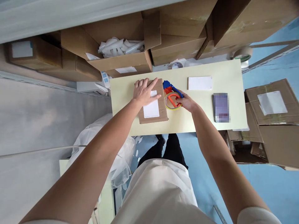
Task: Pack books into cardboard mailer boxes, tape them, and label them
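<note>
A brown cardboard box with a white label lies on the pale yellow table. Flat on top of it rests my left hand, its fingers spread over the upper part of the box and the label. To the right of the box my right hand is closed round an orange and blue tape dispenser that carries a roll of tape. The dispenser's blue end is close to the box's right edge; whether it touches cannot be made out.
A white pad and a blurred phone-like item lie on the table's right. Behind stand cartons, one open carton holding white pieces. Tape rolls sit at the back right. More cartons stand right; a plastic bag is left.
</note>
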`<state>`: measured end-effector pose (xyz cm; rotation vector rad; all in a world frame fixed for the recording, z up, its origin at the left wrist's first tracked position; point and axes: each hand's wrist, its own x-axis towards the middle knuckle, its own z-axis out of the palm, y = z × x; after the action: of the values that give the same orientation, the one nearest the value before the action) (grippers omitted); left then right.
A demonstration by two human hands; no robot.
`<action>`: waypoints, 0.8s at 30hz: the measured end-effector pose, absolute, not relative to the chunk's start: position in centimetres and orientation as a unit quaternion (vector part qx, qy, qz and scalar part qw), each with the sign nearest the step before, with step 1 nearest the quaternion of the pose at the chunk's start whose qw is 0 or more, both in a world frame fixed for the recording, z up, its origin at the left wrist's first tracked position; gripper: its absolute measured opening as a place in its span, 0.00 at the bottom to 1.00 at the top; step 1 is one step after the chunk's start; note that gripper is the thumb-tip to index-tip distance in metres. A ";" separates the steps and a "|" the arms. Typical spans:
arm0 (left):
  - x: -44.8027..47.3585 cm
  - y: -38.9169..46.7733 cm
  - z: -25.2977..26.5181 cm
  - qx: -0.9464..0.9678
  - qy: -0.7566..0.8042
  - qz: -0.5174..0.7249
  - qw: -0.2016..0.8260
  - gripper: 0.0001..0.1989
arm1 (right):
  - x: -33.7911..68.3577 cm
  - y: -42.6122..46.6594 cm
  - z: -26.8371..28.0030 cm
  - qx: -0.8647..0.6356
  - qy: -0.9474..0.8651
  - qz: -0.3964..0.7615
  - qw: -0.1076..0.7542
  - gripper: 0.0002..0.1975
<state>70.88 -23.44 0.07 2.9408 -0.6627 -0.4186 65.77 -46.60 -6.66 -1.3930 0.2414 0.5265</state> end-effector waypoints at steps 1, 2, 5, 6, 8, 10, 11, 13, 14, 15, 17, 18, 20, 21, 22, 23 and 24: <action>70.9 -23.4 -0.2 0.966 -0.213 -0.139 0.050 0.43 | 65.3 -46.6 -6.6 -0.638 0.109 0.236 0.725 0.38; 70.9 -23.4 -0.4 0.967 -0.209 -0.139 0.049 0.43 | 64.6 -46.7 -6.5 -0.645 0.110 0.233 0.719 0.39; 70.5 -23.3 -0.7 0.969 -0.201 -0.135 0.046 0.43 | 60.5 -47.4 -6.2 -0.661 0.115 0.241 0.701 0.40; 70.4 -23.3 -0.7 0.970 -0.199 -0.133 0.046 0.42 | 58.4 -47.7 -6.1 -0.662 0.120 0.249 0.697 0.41; 70.2 -23.4 -0.7 0.972 -0.191 -0.128 0.050 0.42 | 53.3 -47.8 -6.0 -0.657 0.143 0.270 0.689 0.44; 70.1 -23.7 -0.8 0.974 -0.182 -0.122 0.058 0.42 | 48.3 -47.1 -6.2 -0.648 0.168 0.303 0.678 0.45; 70.0 -23.8 -0.9 0.975 -0.176 -0.118 0.062 0.43 | 46.2 -46.4 -6.3 -0.649 0.182 0.302 0.674 0.44; 69.6 -23.9 -1.1 0.980 -0.152 -0.105 0.071 0.43 | 43.8 -44.9 -6.5 -0.656 0.201 0.268 0.676 0.43; 69.4 -23.7 -1.3 0.984 -0.129 -0.098 0.074 0.43 | 43.6 -44.2 -6.6 -0.660 0.209 0.249 0.678 0.42; 69.0 -23.5 -1.4 0.988 -0.099 -0.091 0.075 0.42 | 44.1 -43.7 -6.6 -0.661 0.214 0.230 0.681 0.41; 68.2 -22.6 -1.4 0.993 -0.030 -0.086 0.069 0.41 | 46.9 -43.4 -6.5 -0.661 0.224 0.199 0.688 0.39; 67.7 -22.0 -1.3 0.994 -0.001 -0.087 0.064 0.41 | 49.0 -43.6 -6.3 -0.660 0.228 0.188 0.691 0.38; 66.8 -21.0 -0.8 0.994 0.022 -0.094 0.053 0.43 | 53.9 -44.5 -6.0 -0.659 0.240 0.186 0.689 0.36; 66.4 -20.6 -0.5 0.994 0.016 -0.097 0.049 0.44 | 56.3 -45.0 -5.7 -0.653 0.239 0.199 0.690 0.34; 66.3 -20.5 -0.2 0.994 -0.001 -0.099 0.046 0.44 | 58.7 -45.6 -5.5 -0.647 0.238 0.228 0.687 0.30; 66.3 -20.7 0.1 0.993 -0.027 -0.101 0.046 0.44 | 60.8 -46.1 -5.3 -0.640 0.231 0.266 0.683 0.28; 66.5 -21.0 0.3 0.992 -0.060 -0.105 0.047 0.43 | 62.6 -46.5 -5.2 -0.638 0.224 0.289 0.678 0.27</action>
<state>66.50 -21.00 0.31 3.0245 -0.1815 -0.3204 62.55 -46.48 -5.20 -1.4322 0.5024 0.6501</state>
